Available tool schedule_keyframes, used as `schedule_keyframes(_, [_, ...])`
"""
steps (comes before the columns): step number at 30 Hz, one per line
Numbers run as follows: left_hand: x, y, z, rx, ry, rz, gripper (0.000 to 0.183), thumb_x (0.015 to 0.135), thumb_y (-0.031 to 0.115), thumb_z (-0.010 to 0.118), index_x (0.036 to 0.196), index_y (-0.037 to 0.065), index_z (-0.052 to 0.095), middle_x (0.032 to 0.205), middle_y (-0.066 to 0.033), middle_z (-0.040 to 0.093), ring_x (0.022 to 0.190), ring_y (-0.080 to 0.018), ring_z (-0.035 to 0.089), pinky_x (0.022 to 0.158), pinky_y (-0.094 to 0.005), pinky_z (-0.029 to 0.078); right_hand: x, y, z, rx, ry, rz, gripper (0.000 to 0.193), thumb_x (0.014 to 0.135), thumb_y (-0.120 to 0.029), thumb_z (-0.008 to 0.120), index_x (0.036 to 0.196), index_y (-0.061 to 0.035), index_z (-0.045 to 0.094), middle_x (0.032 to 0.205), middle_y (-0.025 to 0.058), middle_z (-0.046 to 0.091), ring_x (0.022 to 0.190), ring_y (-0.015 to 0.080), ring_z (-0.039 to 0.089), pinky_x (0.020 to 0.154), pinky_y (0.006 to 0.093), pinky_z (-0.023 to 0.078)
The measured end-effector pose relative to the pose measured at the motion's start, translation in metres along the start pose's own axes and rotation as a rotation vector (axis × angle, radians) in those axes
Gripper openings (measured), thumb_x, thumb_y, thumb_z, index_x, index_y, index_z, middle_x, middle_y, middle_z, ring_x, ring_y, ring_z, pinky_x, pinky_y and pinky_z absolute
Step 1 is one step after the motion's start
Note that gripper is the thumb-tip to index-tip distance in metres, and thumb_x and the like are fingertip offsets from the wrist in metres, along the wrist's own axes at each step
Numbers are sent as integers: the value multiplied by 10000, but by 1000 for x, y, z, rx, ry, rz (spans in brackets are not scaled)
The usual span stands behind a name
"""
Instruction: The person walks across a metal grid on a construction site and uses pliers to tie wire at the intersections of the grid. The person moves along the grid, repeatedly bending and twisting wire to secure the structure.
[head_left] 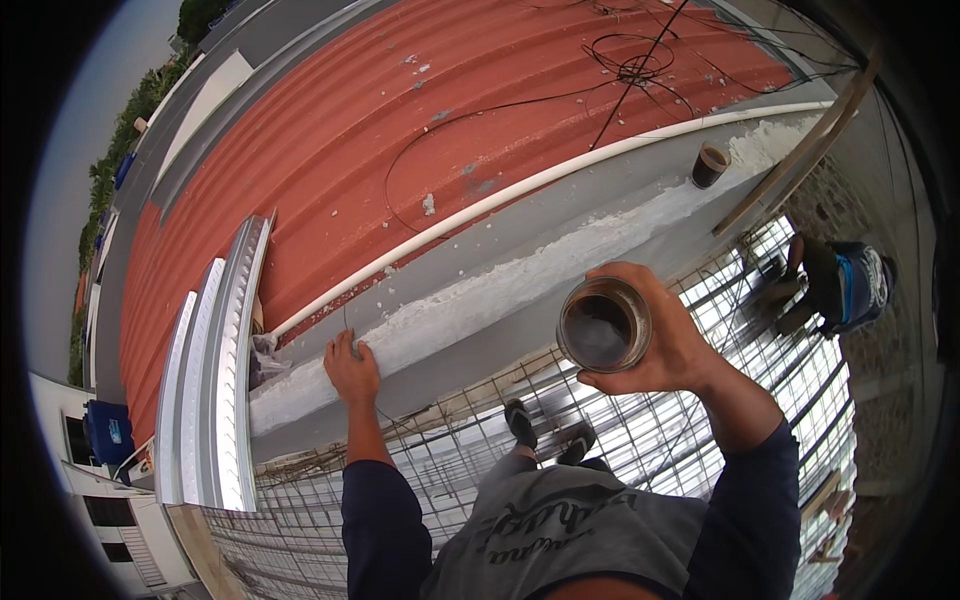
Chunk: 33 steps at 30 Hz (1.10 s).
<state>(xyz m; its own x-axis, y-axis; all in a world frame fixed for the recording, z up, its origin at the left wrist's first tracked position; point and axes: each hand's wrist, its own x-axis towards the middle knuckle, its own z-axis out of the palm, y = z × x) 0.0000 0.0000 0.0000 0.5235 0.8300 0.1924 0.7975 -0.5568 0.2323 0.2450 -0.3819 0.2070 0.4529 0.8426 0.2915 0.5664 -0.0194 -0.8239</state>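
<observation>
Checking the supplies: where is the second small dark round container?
In the head view, the small dark round container stands upper right on the grey concrete ledge, beside the white pipe and a slanting wooden plank.

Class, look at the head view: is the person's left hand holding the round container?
No: the left hand rests on the white-coated ledge, while the right hand holds the container.

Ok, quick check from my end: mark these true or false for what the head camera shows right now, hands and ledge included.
1. The right hand holds a round jar. True.
2. The left hand holds a brush in the air. False: it rests flat on the white-coated ledge, and no brush shows.
3. The roof beyond the ledge is green. False: it is red.
4. A white pipe runs along the roof's edge. True.
5. A second small pot stands farther along the ledge. True.
</observation>
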Motion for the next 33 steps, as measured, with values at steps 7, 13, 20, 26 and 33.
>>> schedule_keyframes(7, [2,5,-10,-16,38,1,388,909,257,491,1254,103,579,1330,-97,535,1311,-316,381,1111,-428,275,12,-85,4,90,-187,-422,594,717,-350,789,1157,-41,538,1041,122,627,971,276,627,1003,542,328])
schedule_keyframes(13, [0,8,-12,-36,31,-26,387,900,262,496,1244,108,585,1319,-84,547,1306,-313,384,1107,-427,281,18,-122,12,33,-139,-522,199,812,-170,698,989,-108,630,954,109,658,865,237,664,969,562,390])
schedule_keyframes(20, [3,10,-5,-23,65,40,380,888,231,537,1237,89,579,1295,-102,556,1275,-344,414,1069,-441,326,25,-117,46,27,202,-804,348,711,-227,751,1035,-167,639,980,92,653,837,251,650,891,559,437])
schedule_keyframes(26, [0,9,-15,-24,32,-5,379,903,245,500,1237,89,587,1317,-89,545,1302,-318,386,1099,-426,286,42,-119,28,-107,197,-1057,371,663,-249,771,1013,-238,650,960,80,650,836,248,644,841,525,464])
schedule_keyframes(33, [1,8,-12,-18,34,-3,383,887,216,528,1241,78,573,1307,-108,546,1295,-337,396,1078,-443,309,48,-127,23,-148,263,-1109,340,662,-270,776,984,-272,665,996,69,638,890,257,634,851,520,462])
